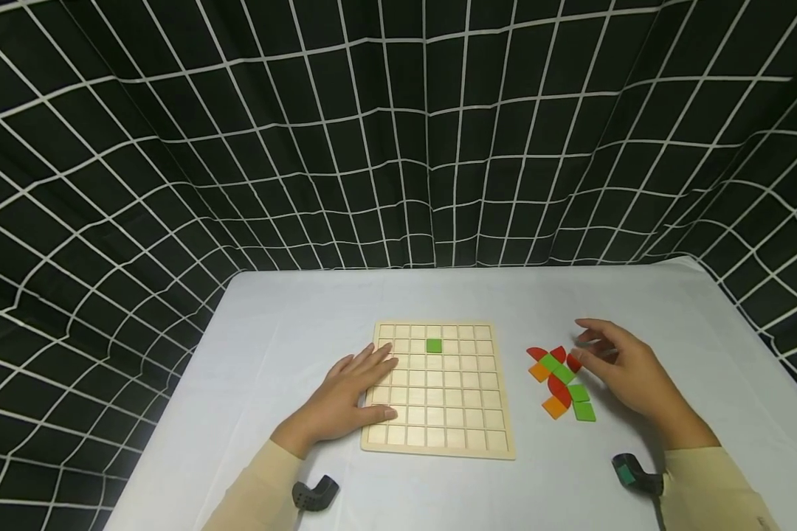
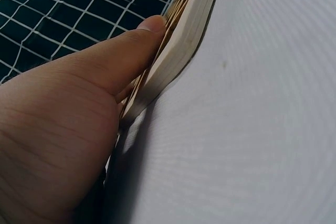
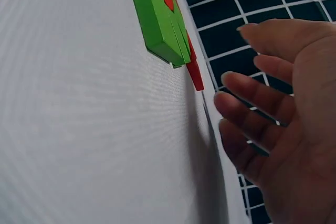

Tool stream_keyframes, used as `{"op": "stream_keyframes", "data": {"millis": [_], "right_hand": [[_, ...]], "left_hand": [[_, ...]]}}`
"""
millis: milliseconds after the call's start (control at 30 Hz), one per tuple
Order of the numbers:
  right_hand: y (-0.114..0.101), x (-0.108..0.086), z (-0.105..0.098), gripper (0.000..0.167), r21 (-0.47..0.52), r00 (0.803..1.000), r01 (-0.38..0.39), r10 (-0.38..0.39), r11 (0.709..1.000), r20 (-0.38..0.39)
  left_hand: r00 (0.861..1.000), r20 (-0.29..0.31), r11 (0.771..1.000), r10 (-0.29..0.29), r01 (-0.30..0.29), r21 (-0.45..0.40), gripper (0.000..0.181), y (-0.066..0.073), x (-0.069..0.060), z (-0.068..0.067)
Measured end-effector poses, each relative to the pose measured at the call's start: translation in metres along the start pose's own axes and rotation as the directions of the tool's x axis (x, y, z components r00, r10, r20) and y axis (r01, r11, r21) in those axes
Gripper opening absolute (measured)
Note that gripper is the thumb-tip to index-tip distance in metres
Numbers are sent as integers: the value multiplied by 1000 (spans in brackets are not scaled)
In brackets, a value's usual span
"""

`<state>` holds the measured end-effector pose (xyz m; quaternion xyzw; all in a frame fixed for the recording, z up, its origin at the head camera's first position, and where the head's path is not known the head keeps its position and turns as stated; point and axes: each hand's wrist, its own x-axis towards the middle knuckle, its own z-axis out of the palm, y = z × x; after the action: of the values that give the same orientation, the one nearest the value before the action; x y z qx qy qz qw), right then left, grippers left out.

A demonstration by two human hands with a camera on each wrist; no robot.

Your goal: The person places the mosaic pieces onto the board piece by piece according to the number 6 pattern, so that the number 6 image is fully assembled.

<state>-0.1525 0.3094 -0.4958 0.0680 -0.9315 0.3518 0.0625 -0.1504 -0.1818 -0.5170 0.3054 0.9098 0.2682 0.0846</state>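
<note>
A pale wooden grid board (image 1: 445,398) lies flat on the white table, with one green square tile (image 1: 434,345) in a cell of its upper part. My left hand (image 1: 355,391) rests on the board's left edge, fingers straight and spread. In the left wrist view the thumb (image 2: 131,51) lies against the side of the board (image 2: 178,40). My right hand (image 1: 627,369) hovers above the table beside a loose group of tiles, its fingers loosely bent and nothing between them. That group holds green squares (image 1: 584,411), orange squares (image 1: 554,407) and red rounded pieces (image 1: 559,389).
A white cloth (image 1: 292,317) covers the table. Behind and at the sides hangs a black curtain (image 1: 398,133) with white grid lines. Dark wrist devices sit near each sleeve, one at the left (image 1: 315,493) and one at the right (image 1: 637,476).
</note>
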Motion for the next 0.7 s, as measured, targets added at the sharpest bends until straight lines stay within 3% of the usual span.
{"op": "stream_keyframes", "data": {"millis": [267, 700], "right_hand": [[5, -1, 3, 52, 4, 1000, 4, -4, 1000, 23], [15, 1, 3, 46, 40, 989, -4, -2, 999, 151]], "left_hand": [[1000, -12, 1000, -1, 1, -7, 89, -1, -1, 1], [1000, -10, 1000, -2, 2, -9, 87, 0, -1, 0]]}}
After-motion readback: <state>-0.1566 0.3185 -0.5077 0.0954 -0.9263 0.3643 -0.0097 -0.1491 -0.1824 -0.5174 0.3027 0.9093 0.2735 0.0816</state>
